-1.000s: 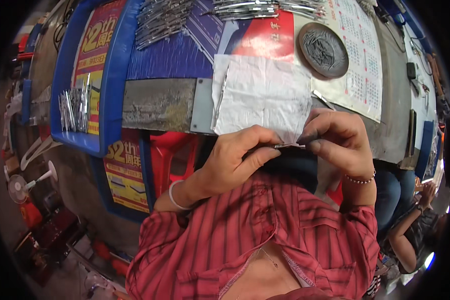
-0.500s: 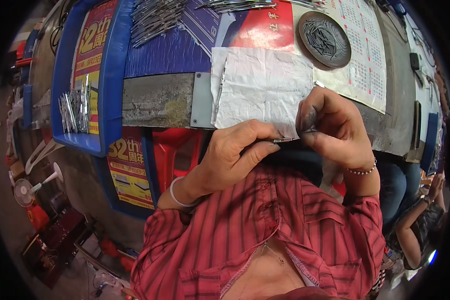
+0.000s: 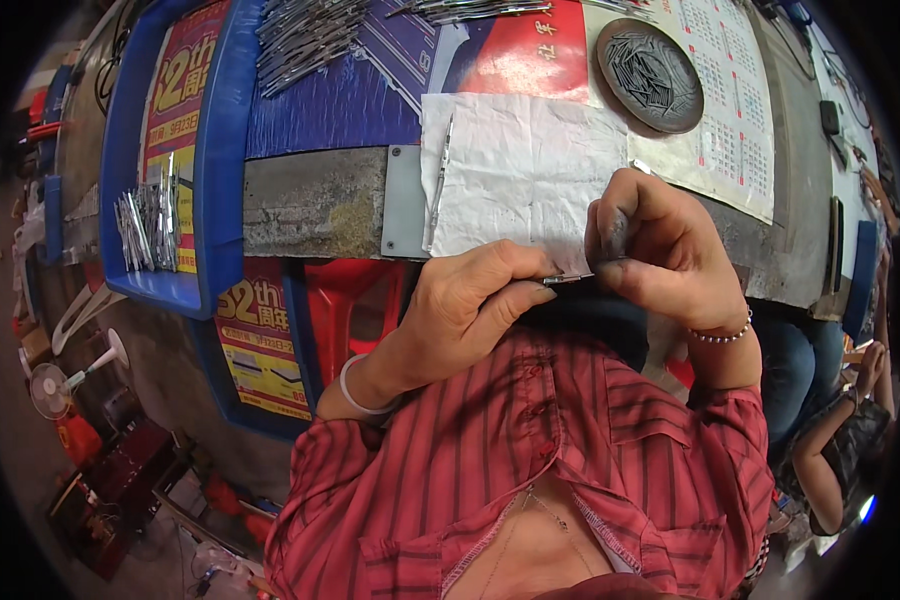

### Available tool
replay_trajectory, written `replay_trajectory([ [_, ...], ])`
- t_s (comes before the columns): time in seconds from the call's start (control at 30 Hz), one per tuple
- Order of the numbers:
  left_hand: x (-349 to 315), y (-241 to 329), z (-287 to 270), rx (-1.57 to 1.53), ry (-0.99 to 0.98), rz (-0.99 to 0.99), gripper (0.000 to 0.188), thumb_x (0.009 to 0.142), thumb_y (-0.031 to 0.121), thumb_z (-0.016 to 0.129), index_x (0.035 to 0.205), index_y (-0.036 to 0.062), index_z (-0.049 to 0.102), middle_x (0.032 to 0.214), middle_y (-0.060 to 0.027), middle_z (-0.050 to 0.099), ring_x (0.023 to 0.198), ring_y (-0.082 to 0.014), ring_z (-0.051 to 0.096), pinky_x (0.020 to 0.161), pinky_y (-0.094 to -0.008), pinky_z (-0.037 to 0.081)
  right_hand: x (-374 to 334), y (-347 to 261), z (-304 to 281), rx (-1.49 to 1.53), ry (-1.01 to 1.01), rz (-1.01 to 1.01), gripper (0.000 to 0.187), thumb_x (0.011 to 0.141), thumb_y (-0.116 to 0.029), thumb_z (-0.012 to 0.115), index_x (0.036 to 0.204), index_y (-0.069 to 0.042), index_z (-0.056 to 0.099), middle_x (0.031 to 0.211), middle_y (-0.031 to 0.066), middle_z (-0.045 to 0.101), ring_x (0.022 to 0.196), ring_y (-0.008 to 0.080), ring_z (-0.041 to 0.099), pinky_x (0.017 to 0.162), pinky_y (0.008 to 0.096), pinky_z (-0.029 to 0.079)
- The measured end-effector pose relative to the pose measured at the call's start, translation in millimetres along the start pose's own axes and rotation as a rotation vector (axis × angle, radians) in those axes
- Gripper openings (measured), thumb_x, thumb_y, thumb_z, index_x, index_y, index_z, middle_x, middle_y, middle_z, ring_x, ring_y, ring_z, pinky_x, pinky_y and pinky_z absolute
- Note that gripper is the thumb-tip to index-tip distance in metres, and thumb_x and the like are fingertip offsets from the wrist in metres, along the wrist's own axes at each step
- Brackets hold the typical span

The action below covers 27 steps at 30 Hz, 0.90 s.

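My left hand pinches a thin silvery metal rod between thumb and forefinger; most of its length is hidden in the palm. At the rod's exposed tip, my right hand is closed, thumb against curled fingers with dark-stained tips. What those fingers hold, if anything, is too small to make out. Beyond the hands lies a crumpled white paper sheet, with one slim silvery rod along its left side. A round dark dish of short grey pins stands at the back right.
On the left, a blue plastic tray holds several slim silvery rods. More rods are heaped at the back of the workbench. A red stool is under the bench edge. Another person's arm shows at far right.
Both hands stay almost in place. My right fingers have shifted very slightly left along the rod's tip, and the view has moved a little.
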<state>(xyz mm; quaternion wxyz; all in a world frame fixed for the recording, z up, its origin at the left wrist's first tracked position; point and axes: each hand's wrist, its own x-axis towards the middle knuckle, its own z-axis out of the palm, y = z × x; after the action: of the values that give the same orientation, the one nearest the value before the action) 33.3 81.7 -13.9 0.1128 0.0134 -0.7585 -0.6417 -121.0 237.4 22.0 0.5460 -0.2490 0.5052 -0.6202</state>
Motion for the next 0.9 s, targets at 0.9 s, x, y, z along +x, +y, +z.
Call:
replay_trajectory([
  [0.9,-13,-10,12,0.599,0.126,0.43,0.027,0.071,0.004,0.066,0.098,-0.0006,0.061,0.075,-0.0077,0.057,0.058,-0.0197,0.055,0.048,-0.031,0.041,-20,14,19,-0.231,0.14,-0.073,0.016,0.083,0.004,0.058,0.094,-0.002,0.048,0.079,0.001,0.053,0.069,0.0087,0.05,0.06,0.0236,0.041],
])
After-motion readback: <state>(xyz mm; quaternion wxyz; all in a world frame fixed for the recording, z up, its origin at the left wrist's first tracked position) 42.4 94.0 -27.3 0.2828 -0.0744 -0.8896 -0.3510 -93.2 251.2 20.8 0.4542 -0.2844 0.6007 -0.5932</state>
